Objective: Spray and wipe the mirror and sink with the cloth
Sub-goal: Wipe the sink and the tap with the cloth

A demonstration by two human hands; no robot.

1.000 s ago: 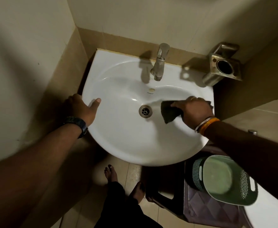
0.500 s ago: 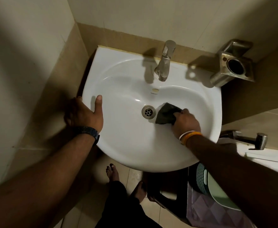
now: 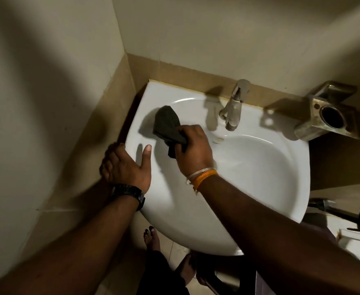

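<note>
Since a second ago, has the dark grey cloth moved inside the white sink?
Yes. The dark grey cloth, gripped by the right hand, went from right of the drain to the white sink's back-left, left of the steel tap.

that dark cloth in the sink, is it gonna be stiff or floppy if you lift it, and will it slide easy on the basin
Probably floppy: the cloth bunches and folds where the right hand grips it, and its free end droops over the sink wall. Likely light, since one hand holds it. It should slide easily on the glossy white basin, though whether it is wet is unclear.
</note>
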